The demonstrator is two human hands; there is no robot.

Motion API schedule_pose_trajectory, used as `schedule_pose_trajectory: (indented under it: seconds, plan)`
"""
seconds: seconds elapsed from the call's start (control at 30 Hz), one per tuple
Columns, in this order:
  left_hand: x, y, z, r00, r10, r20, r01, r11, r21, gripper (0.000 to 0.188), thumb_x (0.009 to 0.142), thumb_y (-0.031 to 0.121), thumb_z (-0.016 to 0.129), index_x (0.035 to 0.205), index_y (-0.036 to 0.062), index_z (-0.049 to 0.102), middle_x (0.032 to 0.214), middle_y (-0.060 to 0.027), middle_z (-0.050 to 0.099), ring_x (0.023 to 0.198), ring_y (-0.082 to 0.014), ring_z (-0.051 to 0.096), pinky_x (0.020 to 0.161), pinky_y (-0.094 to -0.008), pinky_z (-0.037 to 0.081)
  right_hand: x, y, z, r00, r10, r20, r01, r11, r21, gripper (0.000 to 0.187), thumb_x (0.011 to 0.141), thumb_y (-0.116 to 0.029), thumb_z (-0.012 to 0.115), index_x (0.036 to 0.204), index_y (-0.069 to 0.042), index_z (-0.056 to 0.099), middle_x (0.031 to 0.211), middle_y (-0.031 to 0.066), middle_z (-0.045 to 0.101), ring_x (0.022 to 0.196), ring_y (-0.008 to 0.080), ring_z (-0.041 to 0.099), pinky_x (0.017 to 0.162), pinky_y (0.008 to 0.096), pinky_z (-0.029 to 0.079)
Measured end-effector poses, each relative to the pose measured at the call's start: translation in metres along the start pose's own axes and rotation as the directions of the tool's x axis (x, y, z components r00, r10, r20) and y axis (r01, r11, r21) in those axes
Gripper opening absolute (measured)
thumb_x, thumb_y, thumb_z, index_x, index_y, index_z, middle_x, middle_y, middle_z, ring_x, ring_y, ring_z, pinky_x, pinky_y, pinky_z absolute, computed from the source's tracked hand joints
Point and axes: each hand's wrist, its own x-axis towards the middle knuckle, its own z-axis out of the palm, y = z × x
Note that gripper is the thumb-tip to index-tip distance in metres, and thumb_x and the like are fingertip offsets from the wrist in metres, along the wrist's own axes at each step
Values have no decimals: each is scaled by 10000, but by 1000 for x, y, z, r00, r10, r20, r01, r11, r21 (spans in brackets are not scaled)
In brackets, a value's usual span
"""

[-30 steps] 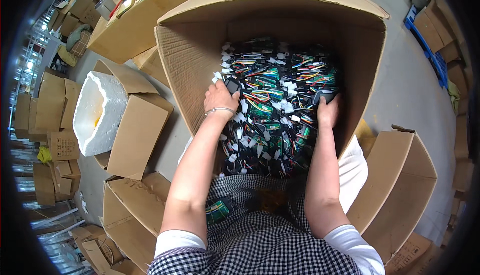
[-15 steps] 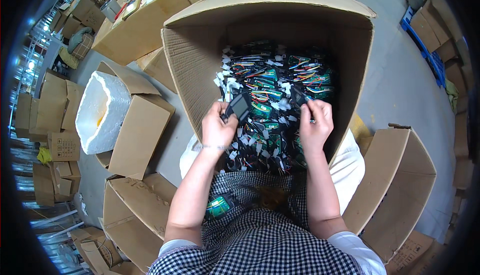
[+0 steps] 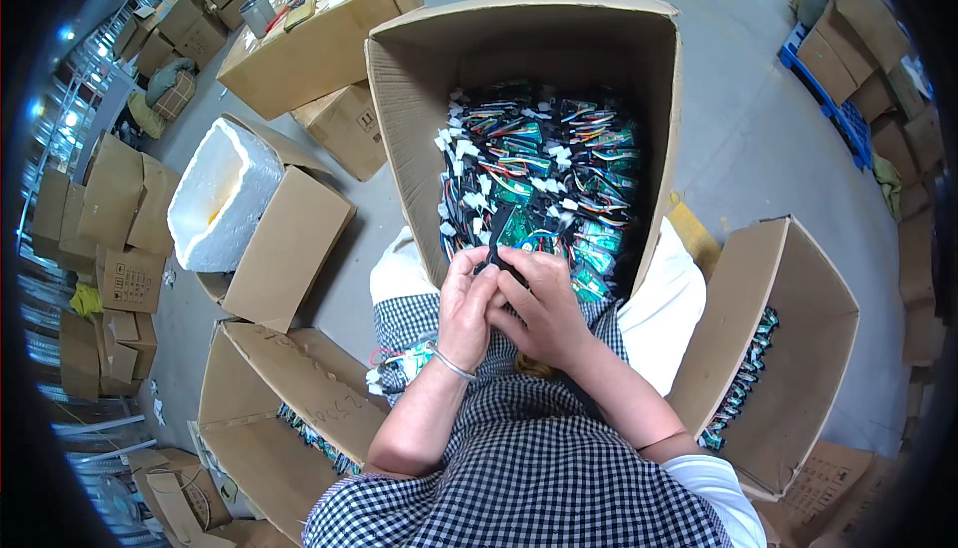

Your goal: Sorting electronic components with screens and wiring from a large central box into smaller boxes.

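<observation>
left hand [image 3: 465, 320] + right hand [image 3: 545, 302] pinched close together on a small black part [image 3: 495, 241] | it's right between them, wired green circuit boards [image 3: 515, 191] just beyond | prob light, stiff, kinda fragile, I'd hold the edges tbh

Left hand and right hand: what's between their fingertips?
A narrow black part, pinched by the left hand and the right hand; its full shape is hidden by the fingers. Shows in the head view.
</observation>
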Motion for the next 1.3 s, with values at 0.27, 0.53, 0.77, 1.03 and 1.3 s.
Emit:
schedule_pose_trajectory:
  seconds: [0.27, 0.53, 0.77, 1.03, 1.3]
  plan:
    - [-22, 40, 4, 985, 64, 159, -129, 887, 443, 354, 971, 225, 514, 1209, -28, 585, 1019, -68, 610, 940, -134, 586, 876, -255, 448, -20, -5, -22, 965, 138, -221, -113, 986, 121, 231, 755, 37, 699, 973, 43, 626, 1081, 149, 634, 786, 253, 644, 692, 328, 522]
    - [-27, 14, -7, 987, -142, 73, 91, 878, 470, 314, 953, 127, 545, 1233, -12, 578, 1026, -47, 635, 941, -95, 576, 846, -239, 470, -48, 4, 7, 656, 746, 114, -382, 198, 903, 323, 826, 111, 615, 1145, 73, 575, 1065, 103, 613, 994, 140, 585, 875, 259, 488]
    - [-39, 35, -8, 946, 239, 219, -312, 488, 815, 551, 805, 94, 709, 1304, 18, 488, 1135, -95, 570, 1086, -177, 547, 930, -300, 448, -46, 9, -4, 622, 783, 23, -426, 314, 848, 279, 819, 117, 605, 1092, 67, 588, 1066, 92, 617, 1008, 150, 585, 887, 262, 472]
    - [-49, 21, -31, 944, -257, 207, 221, 958, 183, 591, 885, 170, 654, 1364, -7, 357, 1152, -140, 589, 877, -153, 628, 648, -261, 534, -26, 0, -24, 675, 665, 320, -398, -38, 917, 322, 867, 61, 578, 1182, 6, 536, 1050, 101, 631, 930, 148, 619, 827, 269, 516]
    - [-85, 19, -58, 953, -302, 14, 302, 949, -96, 346, 957, 261, 545, 1202, 22, 488, 851, -147, 656, 474, -118, 541, 359, -218, 379, -141, 94, 35, 823, 408, 394, -322, 908, -268, 100, 780, -111, 602, 837, -78, 678, 837, 72, 666, 789, 210, 643, 665, 382, 533]
